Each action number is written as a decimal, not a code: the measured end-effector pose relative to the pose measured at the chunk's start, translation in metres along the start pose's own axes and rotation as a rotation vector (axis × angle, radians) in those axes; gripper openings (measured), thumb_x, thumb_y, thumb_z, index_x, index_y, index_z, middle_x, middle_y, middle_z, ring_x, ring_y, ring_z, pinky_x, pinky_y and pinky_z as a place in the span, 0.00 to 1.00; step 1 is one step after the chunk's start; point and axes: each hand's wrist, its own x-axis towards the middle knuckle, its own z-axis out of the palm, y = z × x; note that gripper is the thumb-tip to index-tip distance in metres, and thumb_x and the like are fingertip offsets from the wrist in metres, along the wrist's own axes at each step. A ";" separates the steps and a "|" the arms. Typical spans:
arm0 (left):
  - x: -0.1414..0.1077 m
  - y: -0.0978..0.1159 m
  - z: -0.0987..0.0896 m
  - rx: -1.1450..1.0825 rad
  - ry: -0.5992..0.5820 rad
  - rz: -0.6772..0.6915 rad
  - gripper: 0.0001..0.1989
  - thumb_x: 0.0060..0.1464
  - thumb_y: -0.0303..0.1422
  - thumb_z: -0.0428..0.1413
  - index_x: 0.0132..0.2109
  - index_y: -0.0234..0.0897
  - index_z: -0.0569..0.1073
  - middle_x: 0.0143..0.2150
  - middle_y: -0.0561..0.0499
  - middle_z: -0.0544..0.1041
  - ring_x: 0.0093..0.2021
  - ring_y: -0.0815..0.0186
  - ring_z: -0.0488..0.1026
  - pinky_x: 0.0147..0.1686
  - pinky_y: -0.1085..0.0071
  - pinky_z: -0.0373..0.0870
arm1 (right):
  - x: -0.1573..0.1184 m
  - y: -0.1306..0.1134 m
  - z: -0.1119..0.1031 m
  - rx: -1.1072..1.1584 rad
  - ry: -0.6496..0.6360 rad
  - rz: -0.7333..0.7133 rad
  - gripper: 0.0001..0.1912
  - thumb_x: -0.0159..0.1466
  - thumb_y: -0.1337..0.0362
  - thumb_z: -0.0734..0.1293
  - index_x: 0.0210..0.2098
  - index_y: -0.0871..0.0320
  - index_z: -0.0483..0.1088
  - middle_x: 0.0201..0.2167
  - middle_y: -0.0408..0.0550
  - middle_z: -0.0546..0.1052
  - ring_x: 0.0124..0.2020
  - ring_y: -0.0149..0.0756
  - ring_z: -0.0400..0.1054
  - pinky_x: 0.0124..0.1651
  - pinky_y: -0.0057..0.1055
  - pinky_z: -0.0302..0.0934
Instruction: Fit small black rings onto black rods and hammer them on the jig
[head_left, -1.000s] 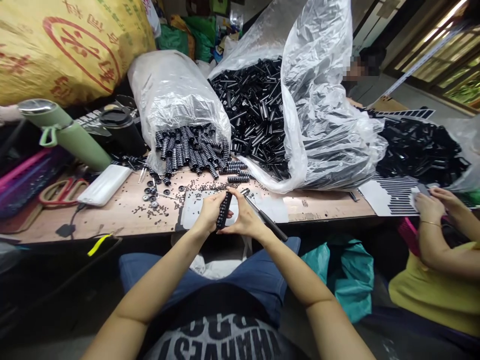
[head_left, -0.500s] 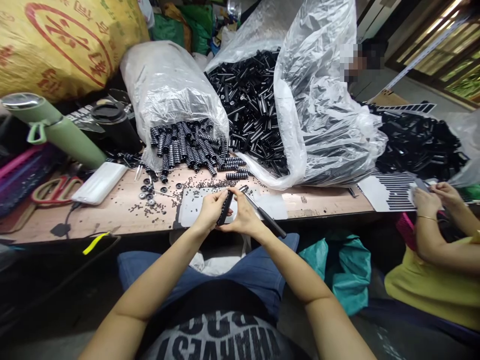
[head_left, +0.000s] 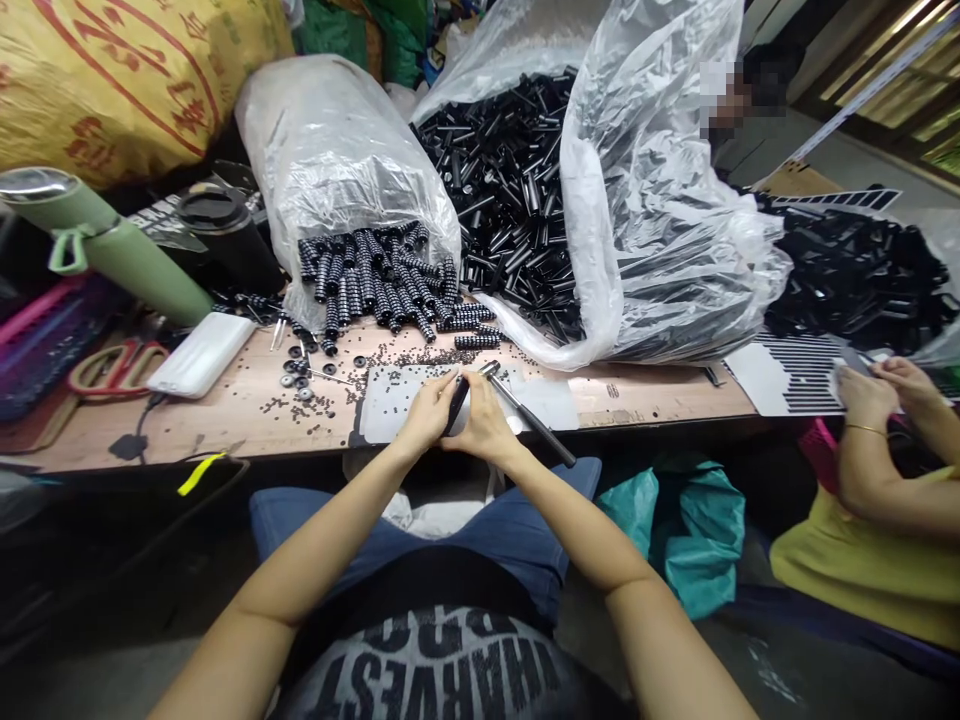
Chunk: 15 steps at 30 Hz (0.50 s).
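1. The black part (head_left: 456, 402) sits between both hands at the near table edge, over the white sheet (head_left: 390, 400). A second ago it stood more upright and showed its ribbed length; now it leans and only a short dark stretch shows between the fingers.
2. The left hand (head_left: 427, 412) is closed on the part from the left, fingers curled over its top, wrist bent down toward the table (head_left: 247, 420). It has come slightly up and closer to the table than before.
3. The right hand (head_left: 484, 425) cups the part from the right, thumb meeting the left fingers. It is pressed tighter to the left hand than earlier.
4. A black rod (head_left: 534, 420) lies just right of the right hand, angled out past the table edge, as before.
5. Ribbed parts (head_left: 375, 285) spill from the clear bag (head_left: 337, 160) behind; loose bits (head_left: 300, 385) scatter to the left.
6. A co-worker's hands (head_left: 874, 385) work at far right.
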 end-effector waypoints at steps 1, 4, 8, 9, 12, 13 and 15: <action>-0.002 -0.009 0.001 0.161 0.006 0.104 0.17 0.58 0.35 0.52 0.53 0.35 0.73 0.39 0.44 0.72 0.39 0.62 0.72 0.44 0.63 0.72 | -0.001 0.004 0.006 -0.044 0.008 0.030 0.52 0.45 0.63 0.74 0.63 0.66 0.46 0.59 0.66 0.59 0.62 0.55 0.52 0.64 0.52 0.49; -0.006 -0.032 0.002 0.595 -0.031 0.332 0.24 0.55 0.28 0.54 0.60 0.34 0.67 0.43 0.42 0.69 0.44 0.59 0.69 0.47 0.59 0.70 | -0.006 0.016 0.014 -0.166 0.003 0.087 0.44 0.51 0.67 0.69 0.63 0.70 0.48 0.58 0.68 0.60 0.62 0.54 0.52 0.63 0.51 0.49; -0.001 -0.049 -0.006 0.889 -0.155 0.549 0.22 0.58 0.21 0.46 0.60 0.31 0.65 0.45 0.39 0.71 0.43 0.59 0.70 0.45 0.61 0.70 | -0.018 0.033 -0.012 -0.450 0.023 0.225 0.36 0.56 0.61 0.71 0.60 0.66 0.56 0.57 0.65 0.63 0.58 0.53 0.56 0.57 0.46 0.56; 0.001 -0.051 -0.009 0.924 -0.185 0.602 0.22 0.59 0.21 0.44 0.60 0.31 0.65 0.46 0.38 0.72 0.43 0.59 0.70 0.44 0.61 0.69 | -0.021 0.038 -0.022 -0.549 0.031 0.314 0.29 0.59 0.60 0.69 0.56 0.65 0.61 0.54 0.64 0.66 0.55 0.53 0.58 0.54 0.46 0.57; 0.003 -0.053 -0.017 0.996 -0.193 0.703 0.20 0.61 0.23 0.45 0.59 0.32 0.66 0.46 0.38 0.73 0.46 0.58 0.71 0.44 0.59 0.67 | -0.034 0.045 -0.051 -0.703 -0.024 0.526 0.12 0.66 0.59 0.62 0.42 0.62 0.68 0.40 0.60 0.73 0.45 0.48 0.66 0.42 0.37 0.59; 0.003 -0.052 -0.019 1.019 -0.175 0.715 0.19 0.61 0.24 0.45 0.58 0.33 0.66 0.47 0.38 0.74 0.46 0.57 0.70 0.45 0.58 0.66 | -0.039 0.044 -0.056 -0.675 -0.050 0.551 0.11 0.68 0.59 0.60 0.39 0.61 0.68 0.36 0.57 0.74 0.40 0.45 0.67 0.38 0.34 0.58; 0.001 -0.050 -0.021 1.069 -0.139 0.720 0.19 0.62 0.24 0.44 0.57 0.35 0.67 0.47 0.39 0.75 0.46 0.57 0.70 0.47 0.55 0.63 | -0.048 0.038 -0.060 -0.544 -0.048 0.538 0.14 0.71 0.57 0.54 0.39 0.59 0.66 0.30 0.51 0.74 0.33 0.40 0.69 0.33 0.29 0.54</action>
